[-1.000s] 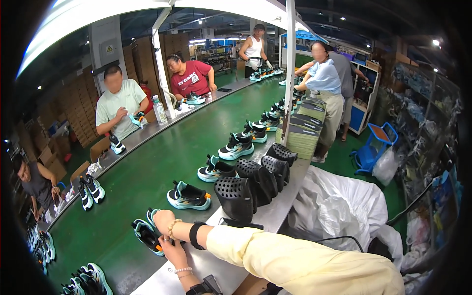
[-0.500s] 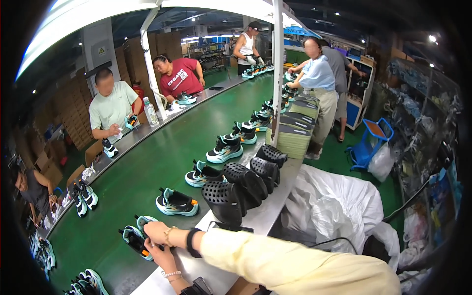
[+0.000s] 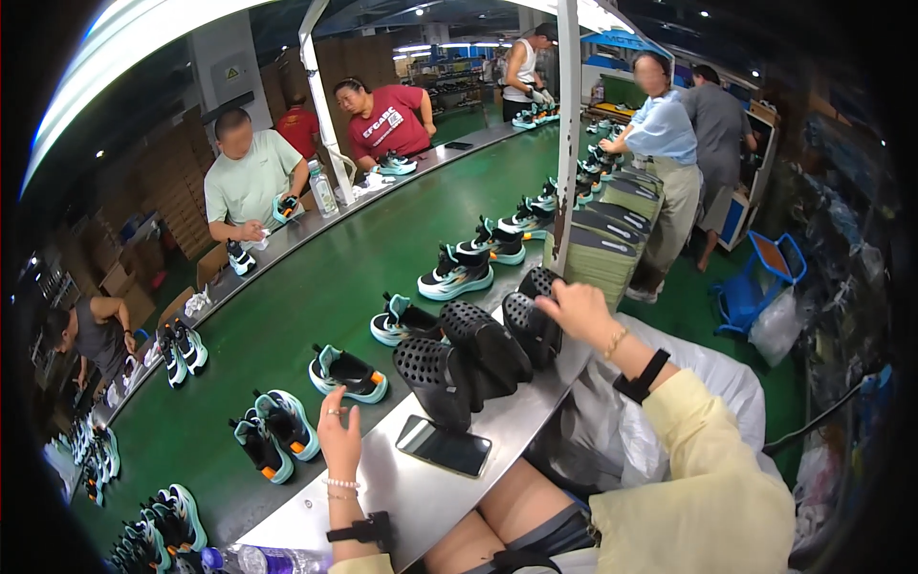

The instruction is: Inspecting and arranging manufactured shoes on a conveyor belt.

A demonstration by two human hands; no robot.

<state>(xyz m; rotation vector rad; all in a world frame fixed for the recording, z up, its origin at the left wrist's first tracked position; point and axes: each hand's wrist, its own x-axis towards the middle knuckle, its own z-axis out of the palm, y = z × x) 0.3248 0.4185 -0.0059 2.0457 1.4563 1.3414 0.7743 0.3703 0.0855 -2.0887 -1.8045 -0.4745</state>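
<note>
Above the near edge of the green belt, my left hand (image 3: 339,435) is raised with its fingers apart, holding nothing. Just beyond its fingertips sits a black and mint sneaker (image 3: 348,375) with an orange heel mark. To its left stands a pair of matching sneakers (image 3: 287,424). My right hand (image 3: 585,316) is at the rim of a black clog (image 3: 532,330) with a hole-dotted toe, at the right end of the upright clogs. Its thumb and forefinger are apart; the other fingers are partly hidden, so a grip cannot be made out. More black clogs (image 3: 435,376) stand to the left.
A phone (image 3: 445,445) lies on the metal ledge. Stacked green insoles (image 3: 598,251) rise behind a white post (image 3: 566,134). Sneakers line the belt (image 3: 325,287); co-workers handle shoes across it. A white plastic sheet (image 3: 626,421) lies at my right, a purple-capped bottle (image 3: 253,558) lower left.
Both hands have left the sneaker pair. My right hand has swung right to the black clogs; my left has lifted slightly and opened. The view has shifted, uncovering the phone.
</note>
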